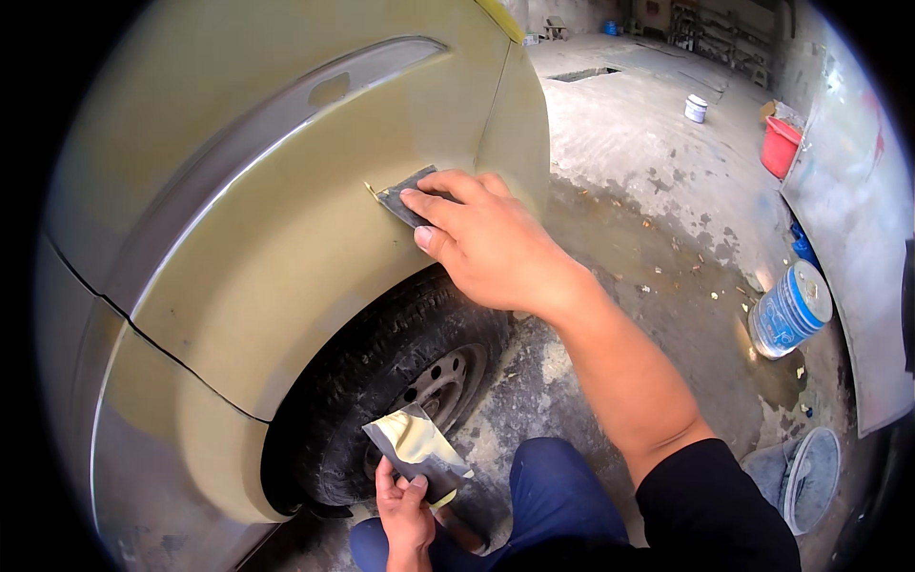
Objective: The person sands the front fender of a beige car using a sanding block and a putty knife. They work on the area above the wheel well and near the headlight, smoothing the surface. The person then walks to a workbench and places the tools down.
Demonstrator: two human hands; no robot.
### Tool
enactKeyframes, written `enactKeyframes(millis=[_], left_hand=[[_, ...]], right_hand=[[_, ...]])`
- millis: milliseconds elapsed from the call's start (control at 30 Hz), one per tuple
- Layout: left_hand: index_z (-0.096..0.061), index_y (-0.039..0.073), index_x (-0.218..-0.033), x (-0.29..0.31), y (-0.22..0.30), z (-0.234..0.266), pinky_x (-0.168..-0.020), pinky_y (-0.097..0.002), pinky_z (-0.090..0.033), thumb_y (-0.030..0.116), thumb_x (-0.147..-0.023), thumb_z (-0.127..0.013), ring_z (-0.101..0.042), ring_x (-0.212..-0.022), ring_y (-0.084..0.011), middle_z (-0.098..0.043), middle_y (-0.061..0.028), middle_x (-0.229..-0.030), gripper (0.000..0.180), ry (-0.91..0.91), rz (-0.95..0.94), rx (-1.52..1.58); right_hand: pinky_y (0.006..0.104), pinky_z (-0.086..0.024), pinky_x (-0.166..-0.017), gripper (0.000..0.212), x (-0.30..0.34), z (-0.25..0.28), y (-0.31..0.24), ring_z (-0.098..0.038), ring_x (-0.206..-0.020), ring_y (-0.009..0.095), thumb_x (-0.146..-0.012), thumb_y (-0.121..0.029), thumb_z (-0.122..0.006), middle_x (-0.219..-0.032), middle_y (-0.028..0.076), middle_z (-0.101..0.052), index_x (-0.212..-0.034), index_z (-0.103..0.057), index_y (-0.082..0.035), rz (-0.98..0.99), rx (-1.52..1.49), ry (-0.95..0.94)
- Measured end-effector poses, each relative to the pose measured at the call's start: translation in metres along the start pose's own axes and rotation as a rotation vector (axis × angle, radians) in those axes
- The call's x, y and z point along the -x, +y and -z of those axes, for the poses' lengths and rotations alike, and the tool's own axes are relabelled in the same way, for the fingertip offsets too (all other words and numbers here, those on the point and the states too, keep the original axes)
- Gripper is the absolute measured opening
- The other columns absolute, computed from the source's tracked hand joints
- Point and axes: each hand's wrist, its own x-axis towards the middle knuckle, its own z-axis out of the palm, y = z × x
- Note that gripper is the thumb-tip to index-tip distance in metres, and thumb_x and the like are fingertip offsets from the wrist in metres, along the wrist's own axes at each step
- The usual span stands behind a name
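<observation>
My right hand presses a dark, flat putty spreader against the yellowish car body panel, above the wheel arch. A thin streak of pale yellow putty shows at the spreader's edge. Low in front of the tyre, my left hand grips a dark flat plate between thumb and fingers. Creamy yellow filler is smeared over the upper part of that plate.
A blue and white pail stands on the wet concrete floor at right. Below it is a grey bucket. Farther off are a red bucket and a small white tub. A pale panel leans along the right side.
</observation>
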Motion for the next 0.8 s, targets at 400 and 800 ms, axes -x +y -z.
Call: enactKeyframes(millis=[400,800], left_hand=[[-0.035,0.002,-0.144,-0.001,0.012,0.003,-0.103,-0.0355,-0.044,-0.01,-0.085,-0.052,-0.061,-0.115,-0.0229,-0.061,-0.0155,-0.127,0.063,0.005,-0.09,0.038],[-0.034,0.006,-0.144,0.003,0.035,-0.039,-0.108,-0.0406,-0.042,-0.004,-0.087,-0.058,-0.056,-0.121,-0.0257,-0.054,-0.0124,-0.135,0.063,-0.085,-0.084,0.168]], right_hand=[[0.0435,-0.043,-0.1,0.039,0.043,-0.026,-0.004,-0.049,-0.117,0.036,-0.091,-0.016,-0.062,-0.133,0.012,-0.053,-0.128,-0.06,-0.006,-0.027,-0.042,0.092],[0.0436,-0.041,-0.101,0.041,0.103,-0.027,-0.011,-0.047,-0.118,0.035,-0.086,-0.017,-0.068,-0.132,0.013,-0.053,-0.125,-0.062,-0.006,0.048,-0.226,0.098]])
